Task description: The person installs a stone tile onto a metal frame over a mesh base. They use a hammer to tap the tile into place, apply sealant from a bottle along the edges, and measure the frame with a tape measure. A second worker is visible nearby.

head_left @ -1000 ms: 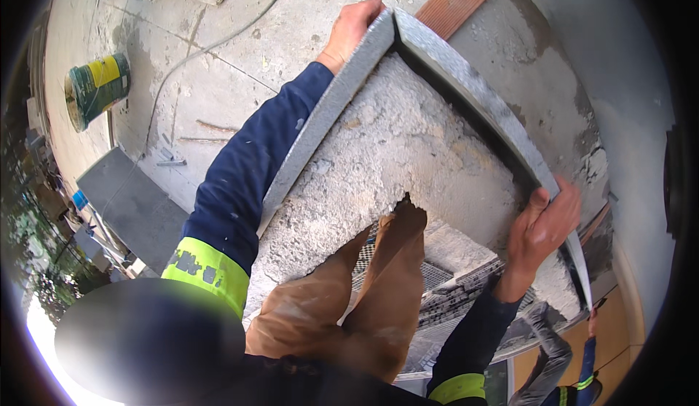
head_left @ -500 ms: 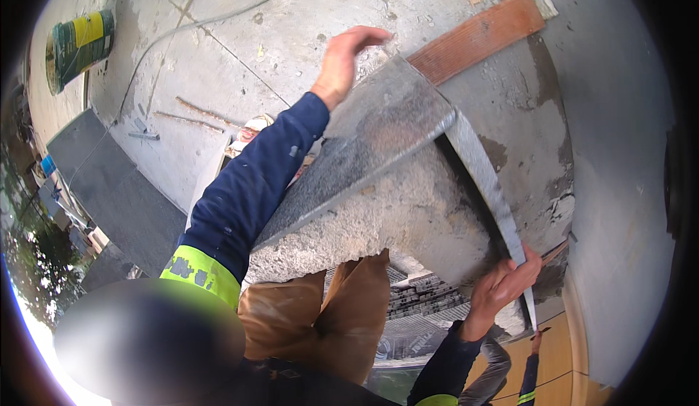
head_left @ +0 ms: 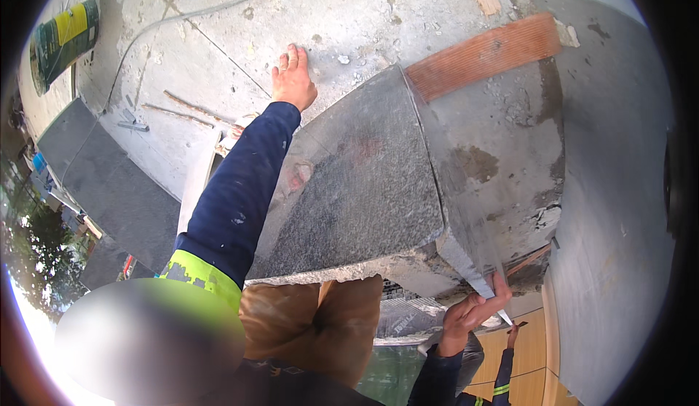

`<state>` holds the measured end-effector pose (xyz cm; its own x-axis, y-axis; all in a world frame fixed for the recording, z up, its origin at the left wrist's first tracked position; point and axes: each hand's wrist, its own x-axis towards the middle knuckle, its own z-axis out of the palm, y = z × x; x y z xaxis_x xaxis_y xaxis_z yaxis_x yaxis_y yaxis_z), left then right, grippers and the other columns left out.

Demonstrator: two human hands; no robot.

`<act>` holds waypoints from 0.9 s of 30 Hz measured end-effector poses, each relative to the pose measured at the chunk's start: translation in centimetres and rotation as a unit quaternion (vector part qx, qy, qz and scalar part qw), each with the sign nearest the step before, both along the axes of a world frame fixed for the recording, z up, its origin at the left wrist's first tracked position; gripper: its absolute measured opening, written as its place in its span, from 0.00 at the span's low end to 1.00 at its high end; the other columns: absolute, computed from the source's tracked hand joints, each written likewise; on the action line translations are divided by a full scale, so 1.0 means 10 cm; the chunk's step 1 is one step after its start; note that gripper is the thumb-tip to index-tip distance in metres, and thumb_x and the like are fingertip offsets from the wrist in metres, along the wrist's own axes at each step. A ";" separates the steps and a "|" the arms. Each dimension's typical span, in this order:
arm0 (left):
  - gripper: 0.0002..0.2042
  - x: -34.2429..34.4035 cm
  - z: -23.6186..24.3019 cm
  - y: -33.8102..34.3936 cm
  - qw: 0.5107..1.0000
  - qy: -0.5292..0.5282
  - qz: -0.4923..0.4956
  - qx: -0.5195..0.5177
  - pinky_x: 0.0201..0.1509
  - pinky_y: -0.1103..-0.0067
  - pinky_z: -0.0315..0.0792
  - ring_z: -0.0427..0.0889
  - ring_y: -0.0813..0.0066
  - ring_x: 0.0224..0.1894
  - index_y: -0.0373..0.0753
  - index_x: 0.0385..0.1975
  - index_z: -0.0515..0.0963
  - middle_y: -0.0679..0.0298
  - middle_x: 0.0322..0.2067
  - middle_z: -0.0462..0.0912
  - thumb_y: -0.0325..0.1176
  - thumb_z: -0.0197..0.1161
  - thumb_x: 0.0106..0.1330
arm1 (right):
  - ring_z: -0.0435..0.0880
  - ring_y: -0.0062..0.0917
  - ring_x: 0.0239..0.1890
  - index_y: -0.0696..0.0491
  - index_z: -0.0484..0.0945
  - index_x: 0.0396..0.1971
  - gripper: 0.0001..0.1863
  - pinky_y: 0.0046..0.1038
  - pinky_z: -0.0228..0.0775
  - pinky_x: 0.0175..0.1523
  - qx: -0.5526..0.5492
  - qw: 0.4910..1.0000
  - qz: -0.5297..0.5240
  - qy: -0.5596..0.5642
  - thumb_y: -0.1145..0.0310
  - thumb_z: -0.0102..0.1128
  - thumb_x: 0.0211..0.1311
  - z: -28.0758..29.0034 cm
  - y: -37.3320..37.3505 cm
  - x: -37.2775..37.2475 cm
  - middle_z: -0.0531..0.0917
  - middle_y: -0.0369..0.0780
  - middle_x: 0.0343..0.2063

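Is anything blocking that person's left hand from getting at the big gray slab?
Nothing visible does. The left hand is off the gray slab, with concrete floor showing in the gap between them in this view. The reddish plank lies at the slab's far corner, outside that gap.

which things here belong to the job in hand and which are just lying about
Being handled, or right by the hands:
narrow grey strip, held by the right hand
large grey slab, next to the strip; the open left hand is off it

Seemingly just lying about:
green and yellow bucket
grey hose or cable
two thin sticks
reddish plank, less surely: it reaches the slab's corner
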<state>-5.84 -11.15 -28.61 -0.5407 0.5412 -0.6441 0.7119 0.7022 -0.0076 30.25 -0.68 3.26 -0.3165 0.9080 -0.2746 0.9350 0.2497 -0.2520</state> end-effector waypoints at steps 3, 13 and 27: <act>0.36 -0.05 0.02 0.02 1.000 -0.015 -0.015 -0.013 0.60 0.60 0.56 0.54 0.52 0.62 0.35 0.60 0.50 0.49 0.62 0.48 0.28 0.55 0.48 | 0.67 0.37 0.42 0.65 0.63 0.45 0.30 0.33 0.58 0.49 0.002 1.000 -0.003 -0.001 0.50 0.26 0.67 0.00 0.00 0.01 0.67 0.49 0.39; 0.34 -0.05 0.04 0.05 1.000 -0.008 -0.012 -0.021 0.60 0.63 0.55 0.55 0.53 0.62 0.35 0.60 0.52 0.50 0.62 0.50 0.29 0.55 0.49 | 0.66 0.37 0.42 0.65 0.63 0.44 0.28 0.34 0.57 0.49 0.016 1.000 0.000 0.011 0.52 0.29 0.66 -0.03 -0.01 0.03 0.66 0.50 0.39; 0.16 -0.03 1.72 0.93 0.819 -0.419 -0.009 0.392 0.50 0.77 0.68 0.74 0.60 0.47 0.39 0.50 0.69 0.53 0.44 0.75 0.33 0.49 0.63 | 0.67 0.39 0.35 0.62 0.68 0.37 0.22 0.32 0.54 0.43 0.158 0.985 0.066 -0.022 0.57 0.31 0.67 -0.13 -0.06 -0.01 0.69 0.47 0.31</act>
